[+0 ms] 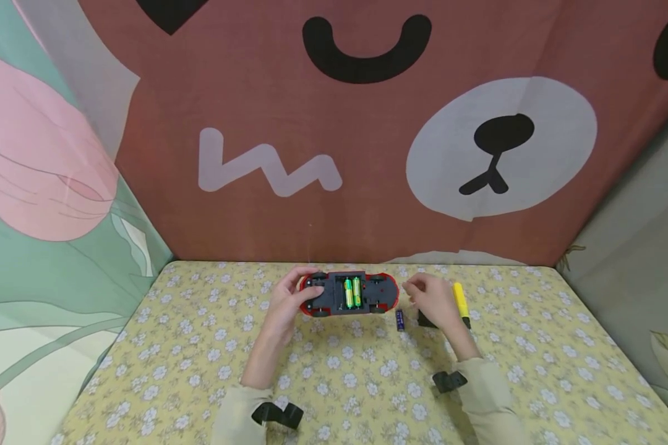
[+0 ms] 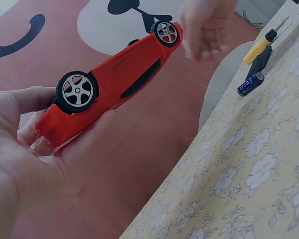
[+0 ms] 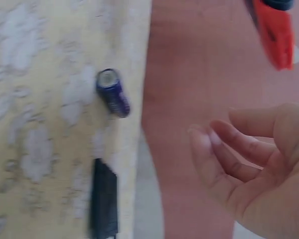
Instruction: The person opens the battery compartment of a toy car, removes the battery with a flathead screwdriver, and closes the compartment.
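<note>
My left hand (image 1: 285,300) grips one end of a red toy car (image 2: 124,74), thumb on its dark underside. The car is held up over the table with its underside facing me in the head view. Two green batteries (image 1: 353,292) lie side by side in its uncovered battery compartment, with a dark gap at their left. Just off the car's other end is my right hand (image 1: 434,300), its fingers loosely bent and nothing between them, as the right wrist view (image 3: 259,169) shows. On the table below lies a dark blue battery (image 1: 399,321).
Beside the blue battery lies a small flat black piece (image 3: 104,199). A yellow-handled screwdriver (image 1: 460,300) rests right of it, partly behind my right hand. The flowered tablecloth (image 1: 334,383) reaches back to a hanging cloth (image 1: 256,228) printed with a bear.
</note>
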Tool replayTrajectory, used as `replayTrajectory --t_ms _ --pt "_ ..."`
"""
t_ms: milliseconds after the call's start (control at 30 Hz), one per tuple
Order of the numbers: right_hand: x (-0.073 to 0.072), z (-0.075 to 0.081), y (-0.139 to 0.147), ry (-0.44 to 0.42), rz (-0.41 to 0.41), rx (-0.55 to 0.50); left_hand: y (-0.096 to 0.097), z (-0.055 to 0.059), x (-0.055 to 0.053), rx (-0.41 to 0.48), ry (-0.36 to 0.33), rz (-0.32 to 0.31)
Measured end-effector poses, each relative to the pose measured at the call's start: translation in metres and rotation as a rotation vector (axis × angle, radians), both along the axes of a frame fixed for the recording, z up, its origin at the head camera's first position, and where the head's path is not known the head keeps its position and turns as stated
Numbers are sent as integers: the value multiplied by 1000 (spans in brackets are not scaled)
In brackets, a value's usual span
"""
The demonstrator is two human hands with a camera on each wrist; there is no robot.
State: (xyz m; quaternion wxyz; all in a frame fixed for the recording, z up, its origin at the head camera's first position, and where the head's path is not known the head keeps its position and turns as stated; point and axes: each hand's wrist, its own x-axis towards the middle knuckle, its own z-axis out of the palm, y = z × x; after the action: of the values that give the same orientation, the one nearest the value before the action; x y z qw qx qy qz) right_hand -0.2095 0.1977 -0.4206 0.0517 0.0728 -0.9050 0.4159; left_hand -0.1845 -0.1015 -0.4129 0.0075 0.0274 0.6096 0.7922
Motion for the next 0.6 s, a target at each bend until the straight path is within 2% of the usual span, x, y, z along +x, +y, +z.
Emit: replayTrajectory --t_ms 267,600 --pt "9 22 -12 191 0 -73 1 0 0 -7 5 -17" --pt "28 40 -24 327 16 -87 5 -1 1 -10 -9 -21"
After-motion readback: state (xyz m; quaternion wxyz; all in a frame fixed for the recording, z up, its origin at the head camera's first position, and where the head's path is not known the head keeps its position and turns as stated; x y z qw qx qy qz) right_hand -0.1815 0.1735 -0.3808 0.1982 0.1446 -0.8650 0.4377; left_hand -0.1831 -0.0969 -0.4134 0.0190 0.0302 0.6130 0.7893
